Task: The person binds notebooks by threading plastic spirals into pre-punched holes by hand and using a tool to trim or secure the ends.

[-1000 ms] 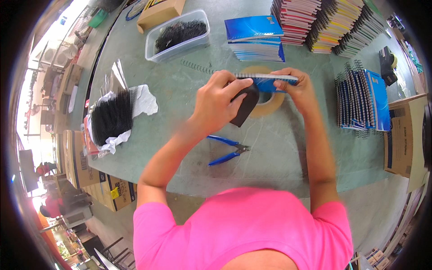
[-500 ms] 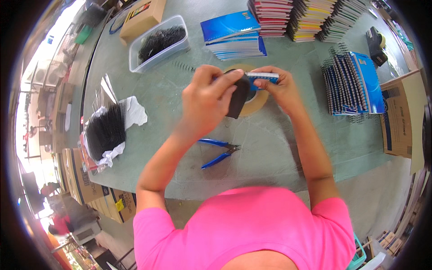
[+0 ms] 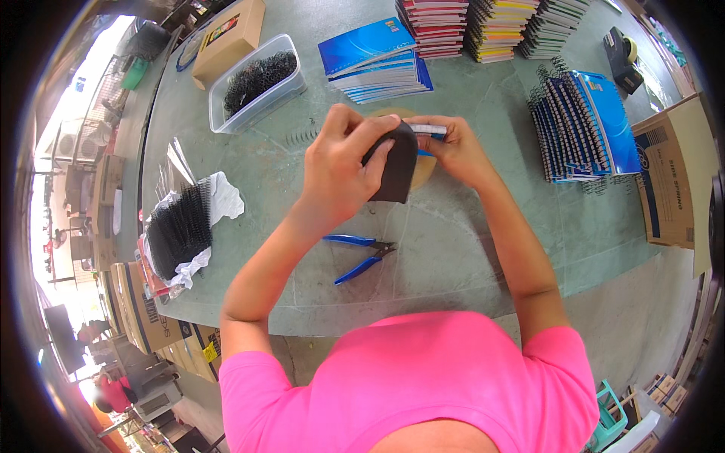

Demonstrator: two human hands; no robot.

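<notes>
Blue-handled pliers lie on the green table, just below the fingers. Beyond the fingertips sits a fanned pile of blue notebooks, with taller stacks of coloured notebooks behind it. Up and left of the fingers stands a clear plastic tub of black spiral coils, beside a cardboard box. Far left, a bundle of black coils rests on white wrapping. Well right of the fingers, spiral-bound blue notebooks stand in a row, near a brown carton.

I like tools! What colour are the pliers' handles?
Blue, on the pliers in the head view.
</notes>
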